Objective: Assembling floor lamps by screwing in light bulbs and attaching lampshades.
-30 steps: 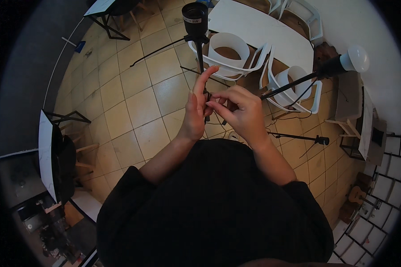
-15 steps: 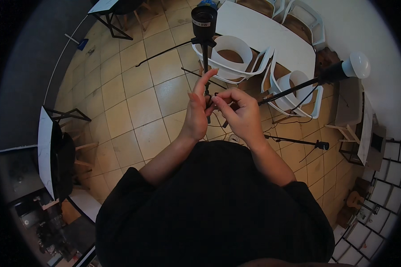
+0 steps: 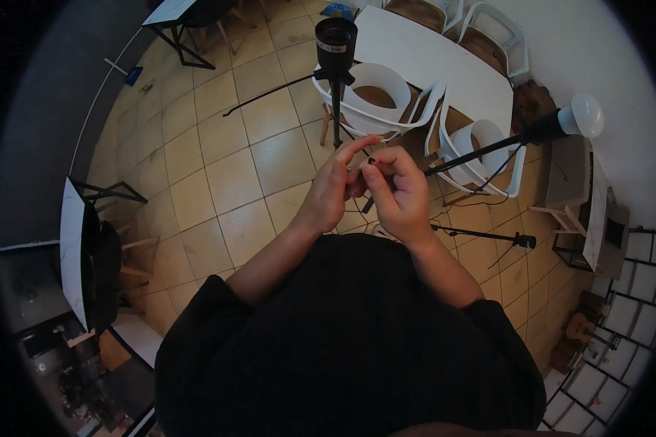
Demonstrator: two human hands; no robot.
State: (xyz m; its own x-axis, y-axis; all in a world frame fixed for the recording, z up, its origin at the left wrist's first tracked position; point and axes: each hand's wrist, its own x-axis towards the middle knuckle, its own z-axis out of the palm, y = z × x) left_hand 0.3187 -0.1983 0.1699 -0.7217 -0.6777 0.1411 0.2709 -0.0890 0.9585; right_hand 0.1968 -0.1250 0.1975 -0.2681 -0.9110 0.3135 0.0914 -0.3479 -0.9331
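Observation:
My right hand (image 3: 399, 193) is closed, with thumb and forefinger pinching a small black piece (image 3: 372, 161) whose kind is too small to make out. Close against it, my left hand (image 3: 326, 195) is cupped. Its forefinger reaches over toward the right hand's knuckles and its thumb stands apart, with no object plainly in it. The lower fingertips crowd together between the palms and are partly hidden. Just beyond the hands rises a black lamp socket (image 3: 335, 47) on a thin stand, without a bulb. Right of them, a slanting black pole (image 3: 481, 153) bears a white bulb (image 3: 586, 116).
Ahead stand a white table (image 3: 408, 51) and white chairs (image 3: 375, 91). Another black stand (image 3: 481, 233) lies low on the tiled floor (image 3: 229, 182) at right, with cables nearby. A marble-topped table (image 3: 74, 251) stands left; a guitar (image 3: 580, 328) is at far right.
My left forefinger has bent over toward the right hand, and the hands have come closer together. The small black piece shows more clearly in the right hand's pinch.

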